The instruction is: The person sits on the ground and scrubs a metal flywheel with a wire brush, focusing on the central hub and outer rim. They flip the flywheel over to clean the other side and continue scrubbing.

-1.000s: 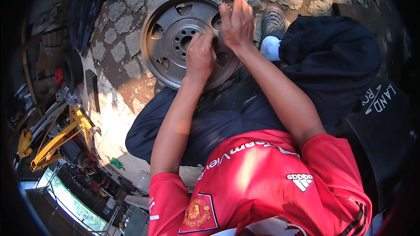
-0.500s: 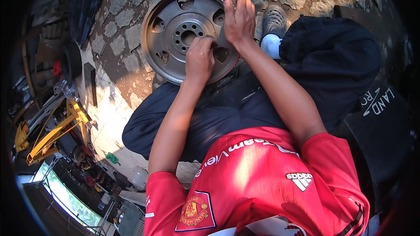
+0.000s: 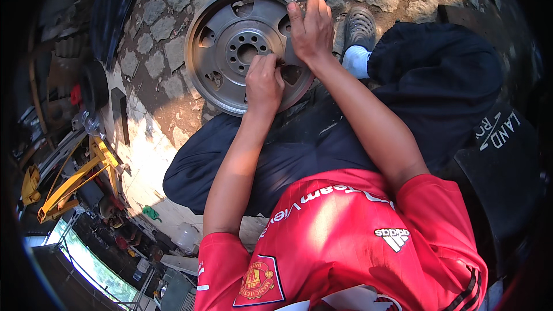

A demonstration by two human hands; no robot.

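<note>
A grey metal wheel rim (image 3: 222,46) lies tilted on the stone ground against my dark-trousered legs. My left hand (image 3: 264,83) presses on the rim's face just right of the hub holes, fingers curled tight; whether something small is under them is hidden. My right hand (image 3: 311,29) grips the rim's right side over a spoke opening, with the index finger sticking up.
My grey shoe and white sock (image 3: 358,37) lie right of the rim. A yellow jack-like tool (image 3: 75,178), dark parts and clutter (image 3: 92,86) line the left side. A black tyre (image 3: 507,155) stands at the right. Bottles and small items (image 3: 184,236) sit lower left.
Both hands stay on the rim. My left hand has shifted slightly across the rim's face near the hub, and my right hand keeps its hold on the right side.
</note>
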